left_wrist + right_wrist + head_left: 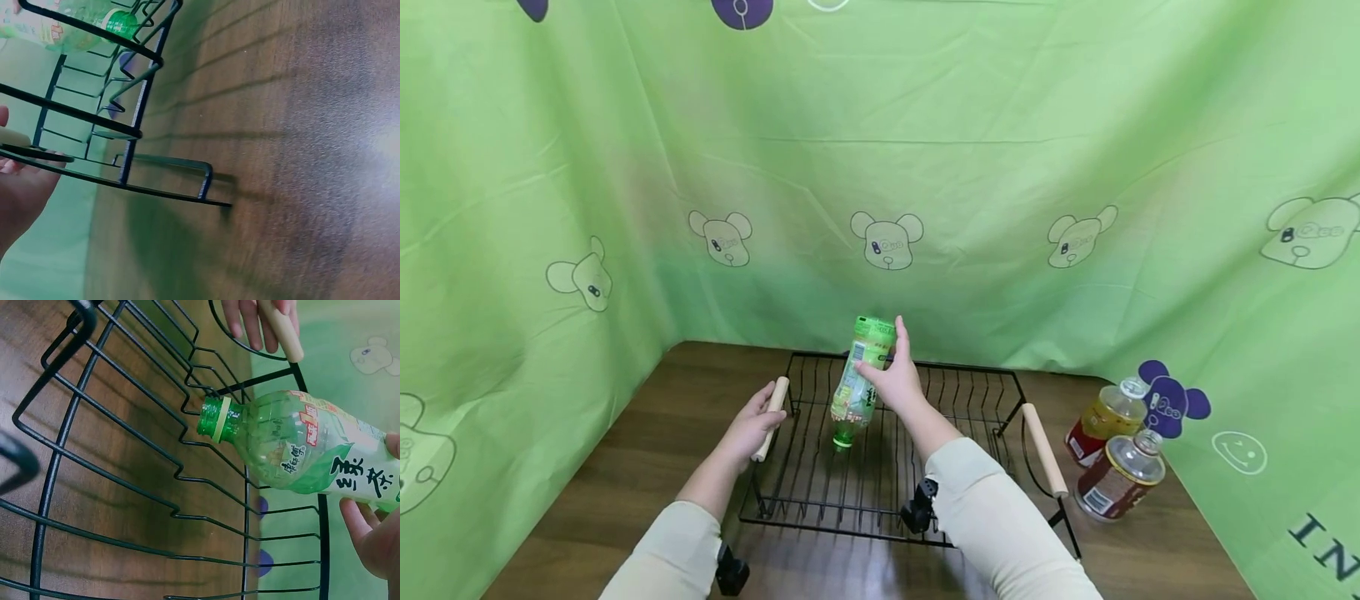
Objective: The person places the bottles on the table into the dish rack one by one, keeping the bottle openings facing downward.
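A green plastic tea bottle [855, 387], uncapped and neck down, is in my right hand [898, 379]. Thumb and fingers lie on either side of its labelled body. In the right wrist view the open mouth of the bottle [275, 440] points at the wires of a black wire rack [820, 505]. My left hand [751, 427] holds the light wooden handle [772, 417] at the rack's left side, and its fingers [250, 325] show by that handle in the right wrist view.
Two clear plastic bottles stand on the wooden table [625, 467] right of the rack: one with a yellow and red label [1101, 421], one with a dark red label [1116, 483]. The rack's other wooden handle [1045, 450] is beside them. A green printed cloth [970, 292] hangs behind.
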The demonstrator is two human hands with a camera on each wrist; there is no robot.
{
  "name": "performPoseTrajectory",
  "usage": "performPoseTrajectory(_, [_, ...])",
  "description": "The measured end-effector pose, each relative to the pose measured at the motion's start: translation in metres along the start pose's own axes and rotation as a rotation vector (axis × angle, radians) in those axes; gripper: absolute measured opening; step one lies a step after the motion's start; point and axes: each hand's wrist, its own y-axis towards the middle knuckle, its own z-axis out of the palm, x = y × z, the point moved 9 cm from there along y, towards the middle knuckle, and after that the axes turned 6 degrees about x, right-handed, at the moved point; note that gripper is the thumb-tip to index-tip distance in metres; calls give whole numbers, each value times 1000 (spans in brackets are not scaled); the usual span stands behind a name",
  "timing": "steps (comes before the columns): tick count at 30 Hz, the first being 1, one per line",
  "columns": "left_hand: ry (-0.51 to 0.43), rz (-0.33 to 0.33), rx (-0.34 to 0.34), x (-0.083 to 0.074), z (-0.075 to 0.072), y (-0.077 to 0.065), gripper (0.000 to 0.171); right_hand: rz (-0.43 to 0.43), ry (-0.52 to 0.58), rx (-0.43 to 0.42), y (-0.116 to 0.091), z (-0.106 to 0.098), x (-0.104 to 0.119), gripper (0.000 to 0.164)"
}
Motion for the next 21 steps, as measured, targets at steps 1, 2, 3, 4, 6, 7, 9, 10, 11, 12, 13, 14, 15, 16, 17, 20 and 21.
performPoseTrajectory(1, [-9, 4, 1, 0, 0, 1, 70, 1, -9, 5, 0, 1, 0, 104])
performPoseTrajectory(2, [-24, 5, 1, 1, 0, 2, 70, -3, -15, 12, 1, 2, 0, 104])
performPoseTrajectory(3, [-30, 5, 0, 2, 1, 2, 70, -4, -19, 17, 1, 3, -1, 104])
performPoseTrajectory(4, [-35, 7, -2, 2, 1, 3, 70, -3, -24, 23, 2, 4, -1, 104])
performPoseTrajectory(6, [-40, 11, -5, 3, 2, 3, 70, -2, -32, 38, 2, 7, -2, 104])
performPoseTrajectory(7, [-42, 12, -6, 3, 2, 3, 70, -2, -38, 47, 3, 9, -3, 104])
performPoseTrajectory(9, [-48, 14, -9, 4, 2, 3, 70, 4, -48, 61, 3, 12, -3, 104])
performPoseTrajectory(10, [-50, 16, -10, 4, 2, 3, 71, 4, -57, 67, 3, 14, -3, 104])
performPoseTrajectory(11, [-51, 16, -13, 4, 2, 3, 71, 4, -66, 73, 3, 16, -3, 105])
performPoseTrajectory(12, [-52, 17, -15, 4, 2, 3, 71, 5, -72, 80, 3, 17, -2, 105])
performPoseTrajectory(13, [-55, 19, -16, 4, 2, 2, 71, 5, -81, 85, 3, 19, -2, 104])
performPoseTrajectory(14, [-52, 22, -17, 3, 1, 2, 70, 7, -88, 88, 3, 20, -1, 104])
performPoseTrajectory(15, [-60, 19, -19, 3, 1, 2, 70, 11, -93, 91, 3, 21, -2, 104])
performPoseTrajectory(16, [-61, 18, -20, 3, 1, 1, 70, 15, -100, 93, 4, 22, -2, 103])
performPoseTrajectory(17, [-64, 17, -21, 3, 1, 1, 70, 22, -101, 96, 4, 22, -2, 103])
performPoseTrajectory(20, [-62, 23, -20, 2, 1, 0, 70, 45, -104, 99, 6, 23, -4, 103])
performPoseTrajectory(21, [-65, 22, -20, 2, 1, 0, 70, 52, -103, 100, 7, 24, -5, 103])
